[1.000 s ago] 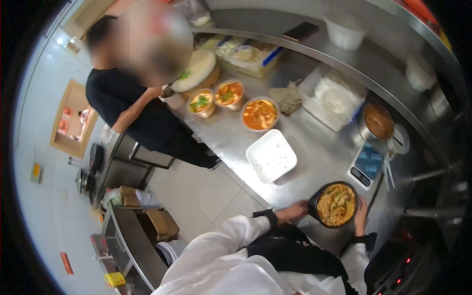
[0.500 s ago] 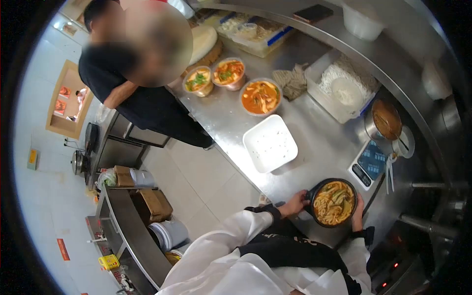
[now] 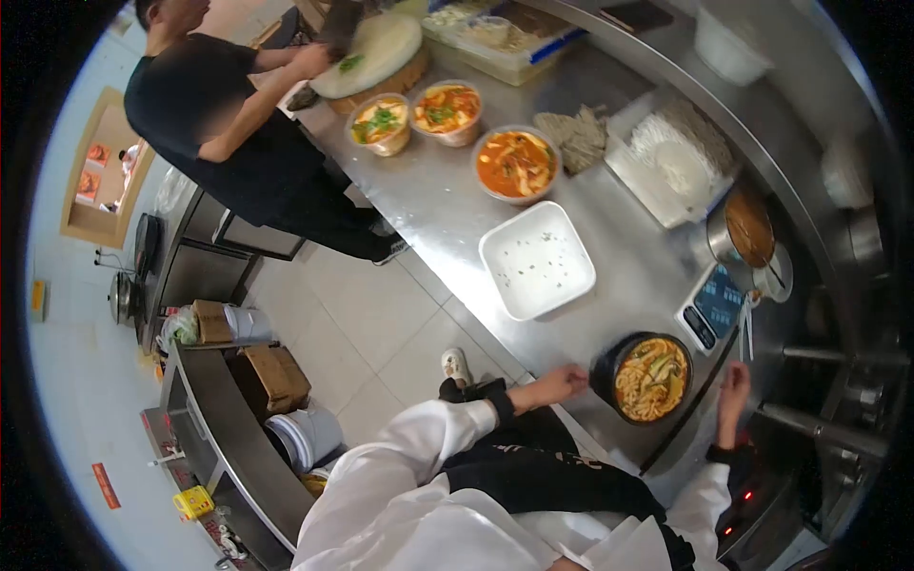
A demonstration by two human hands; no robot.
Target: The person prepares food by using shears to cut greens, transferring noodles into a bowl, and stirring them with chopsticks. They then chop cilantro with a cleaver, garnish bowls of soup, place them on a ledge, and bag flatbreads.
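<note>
A black pot (image 3: 602,369) of noodles in reddish broth (image 3: 651,381) sits on the steel counter in front of me. Just left of its rim is my left hand (image 3: 560,384), off the pot, fingers loosely apart with nothing in them. My right hand (image 3: 733,383) is raised to the right of the pot, apart from it, its fingers loosely bent and holding nothing I can see. A kitchen scale (image 3: 710,309) lies between the pot and a metal pot of brown sauce (image 3: 743,228). Beyond the noodles stands a white square tub (image 3: 538,262) with small green bits inside.
Several plastic bowls of red soup, one nearest me (image 3: 517,164), line the counter. A grey cloth (image 3: 576,138) lies beside a bin of white noodles (image 3: 674,157). Across the counter a person (image 3: 205,114) holds a dark blade over greens on a round chopping board (image 3: 386,52).
Both my hands have let go of the pot and moved apart from it, the right one upward and outward. The person across now bends a blade over the chopping board.
</note>
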